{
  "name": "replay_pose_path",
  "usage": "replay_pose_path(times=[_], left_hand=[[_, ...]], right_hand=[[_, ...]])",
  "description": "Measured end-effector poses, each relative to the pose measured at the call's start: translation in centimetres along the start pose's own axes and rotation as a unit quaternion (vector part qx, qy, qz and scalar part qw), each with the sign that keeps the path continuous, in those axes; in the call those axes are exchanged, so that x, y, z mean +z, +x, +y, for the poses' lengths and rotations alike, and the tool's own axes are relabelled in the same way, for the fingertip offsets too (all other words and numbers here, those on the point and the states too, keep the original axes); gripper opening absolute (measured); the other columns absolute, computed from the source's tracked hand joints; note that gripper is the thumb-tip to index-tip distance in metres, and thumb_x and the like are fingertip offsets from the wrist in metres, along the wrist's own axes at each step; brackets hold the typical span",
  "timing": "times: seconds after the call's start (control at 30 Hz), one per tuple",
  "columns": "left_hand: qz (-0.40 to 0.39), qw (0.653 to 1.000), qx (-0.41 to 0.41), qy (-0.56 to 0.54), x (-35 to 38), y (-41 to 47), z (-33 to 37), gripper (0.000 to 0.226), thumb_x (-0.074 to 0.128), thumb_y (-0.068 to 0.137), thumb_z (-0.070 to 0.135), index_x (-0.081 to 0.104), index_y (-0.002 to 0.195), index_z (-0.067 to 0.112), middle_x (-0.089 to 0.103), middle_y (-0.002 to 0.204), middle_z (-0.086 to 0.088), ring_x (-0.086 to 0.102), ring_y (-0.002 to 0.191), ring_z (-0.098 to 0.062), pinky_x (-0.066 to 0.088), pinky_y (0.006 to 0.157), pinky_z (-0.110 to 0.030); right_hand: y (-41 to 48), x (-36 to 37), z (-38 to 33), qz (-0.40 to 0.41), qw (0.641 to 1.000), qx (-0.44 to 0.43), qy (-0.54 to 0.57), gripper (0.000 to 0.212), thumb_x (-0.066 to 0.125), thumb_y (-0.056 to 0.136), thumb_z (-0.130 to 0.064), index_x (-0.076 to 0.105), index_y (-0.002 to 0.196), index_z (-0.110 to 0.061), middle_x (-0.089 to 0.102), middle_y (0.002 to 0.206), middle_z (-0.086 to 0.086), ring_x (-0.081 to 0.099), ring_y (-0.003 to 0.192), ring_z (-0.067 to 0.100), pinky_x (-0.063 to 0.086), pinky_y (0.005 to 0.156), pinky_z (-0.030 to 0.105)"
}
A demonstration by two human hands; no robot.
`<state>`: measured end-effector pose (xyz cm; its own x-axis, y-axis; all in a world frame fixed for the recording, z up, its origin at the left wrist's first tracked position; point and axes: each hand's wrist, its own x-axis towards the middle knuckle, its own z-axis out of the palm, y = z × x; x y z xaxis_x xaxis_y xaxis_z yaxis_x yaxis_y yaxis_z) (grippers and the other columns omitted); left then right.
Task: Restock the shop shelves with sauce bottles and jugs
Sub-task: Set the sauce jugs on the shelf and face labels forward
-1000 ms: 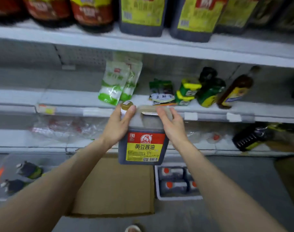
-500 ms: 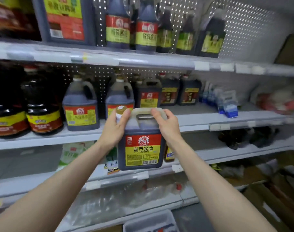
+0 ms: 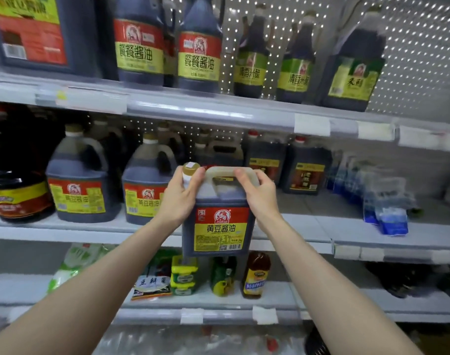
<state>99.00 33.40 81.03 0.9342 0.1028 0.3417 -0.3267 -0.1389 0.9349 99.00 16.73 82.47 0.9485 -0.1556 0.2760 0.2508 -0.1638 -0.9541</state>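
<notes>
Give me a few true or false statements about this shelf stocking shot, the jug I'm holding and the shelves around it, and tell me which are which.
1. Both hands hold the soy sauce jug: the left hand at its neck, the right hand on its handle. True.
2. The jug already stands on the middle shelf. False: it is held in the air in front of the shelf's edge.
3. Two jugs with the same red and yellow label stand on the middle shelf, left of the held one. True.
4. The held jug's cap is red. False: it is gold-coloured.
</notes>
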Motion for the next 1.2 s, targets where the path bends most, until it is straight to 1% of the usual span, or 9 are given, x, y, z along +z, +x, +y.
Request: replay_pose_path(times=[0.23,0.33,0.47,0.6,0.77,0.93,1.0,1.07,1.2], left_hand=[[0.023,1.000,-0.008,0.011,2.1,4.4,-1.8,0.018,0.051,0.095,0.040,0.052,0.097,0.023,0.064,0.089,0.007,0.064,0.080,-0.005,0.050,0.067,-0.019],[0.034,0.999,-0.009,0.006,2.6,6.2,-2.3,0.023,0.052,0.096,0.038,0.052,0.100,0.016,0.063,0.085,0.007,0.063,0.070,0.002,0.045,0.055,-0.010],[0.035,0.999,-0.016,0.010,2.9,8.3,-3.5,0.029,0.053,0.095,0.040,0.054,0.104,0.012,0.065,0.092,0.002,0.063,0.080,-0.005,0.047,0.067,-0.019],[0.030,0.999,-0.005,0.020,2.9,9.6,-5.0,0.026,0.053,0.095,0.038,0.054,0.101,0.013,0.066,0.090,0.002,0.063,0.084,-0.011,0.050,0.078,-0.028],[0.043,0.999,-0.019,0.009,2.7,10.0,-6.1,0.020,0.054,0.094,0.040,0.053,0.096,0.020,0.067,0.093,-0.002,0.066,0.089,-0.019,0.053,0.086,-0.039],[0.046,0.999,-0.022,0.001,2.7,9.8,-6.6,0.028,0.052,0.095,0.043,0.053,0.109,0.018,0.067,0.102,-0.005,0.066,0.093,-0.019,0.054,0.087,-0.041],[0.042,0.998,-0.030,-0.027,3.0,9.1,-7.2,0.032,0.051,0.095,0.042,0.050,0.118,0.020,0.066,0.107,-0.004,0.066,0.095,-0.017,0.055,0.085,-0.039],[0.038,0.997,-0.050,-0.052,3.3,8.0,-8.0,0.035,0.051,0.095,0.040,0.046,0.124,0.021,0.065,0.109,-0.001,0.065,0.094,-0.011,0.055,0.078,-0.029],[0.030,0.996,-0.047,-0.065,3.9,6.0,-10.2,0.032,0.051,0.095,0.038,0.045,0.124,0.025,0.063,0.104,0.013,0.062,0.090,0.005,0.048,0.067,-0.009]], right_hand=[[5.4,0.2,2.6,-0.011,1.000,-0.001,0.029,0.022,0.066,0.086,-0.041,0.060,0.090,-0.020,0.067,0.087,-0.001,0.065,0.079,0.014,0.054,0.071,0.031],[7.1,0.7,3.3,-0.004,0.998,0.024,0.052,0.031,0.069,0.083,-0.043,0.059,0.101,-0.020,0.068,0.097,0.002,0.067,0.088,0.019,0.057,0.078,0.034],[8.9,1.1,4.0,-0.001,0.997,0.030,0.077,0.018,0.069,0.086,-0.035,0.054,0.092,-0.028,0.067,0.095,0.000,0.066,0.095,0.024,0.055,0.088,0.042],[9.6,1.8,4.8,0.013,0.996,0.049,0.077,0.054,0.069,0.084,-0.039,0.048,0.128,-0.018,0.065,0.108,0.005,0.065,0.099,0.026,0.054,0.090,0.041],[10.2,2.4,5.5,0.015,0.996,0.043,0.081,0.019,0.071,0.083,-0.038,0.054,0.087,-0.031,0.067,0.098,0.000,0.067,0.093,0.022,0.056,0.083,0.037],[10.5,2.6,5.8,0.017,0.997,0.036,0.065,0.019,0.067,0.085,-0.043,0.050,0.085,-0.035,0.066,0.102,0.000,0.065,0.096,0.023,0.055,0.085,0.038],[10.4,2.7,6.0,0.014,0.998,0.036,0.055,0.022,0.063,0.087,-0.045,0.050,0.102,-0.034,0.064,0.112,0.003,0.065,0.096,0.022,0.055,0.080,0.033],[9.9,2.7,6.6,0.009,0.998,0.035,0.057,0.044,0.058,0.090,-0.044,0.043,0.129,-0.029,0.063,0.109,0.001,0.065,0.088,0.014,0.054,0.065,0.020],[8.3,2.6,9.1,-0.005,0.997,0.060,0.045,0.044,0.053,0.093,-0.046,0.041,0.130,-0.025,0.062,0.092,-0.009,0.062,0.075,0.003,0.045,0.048,0.008]])
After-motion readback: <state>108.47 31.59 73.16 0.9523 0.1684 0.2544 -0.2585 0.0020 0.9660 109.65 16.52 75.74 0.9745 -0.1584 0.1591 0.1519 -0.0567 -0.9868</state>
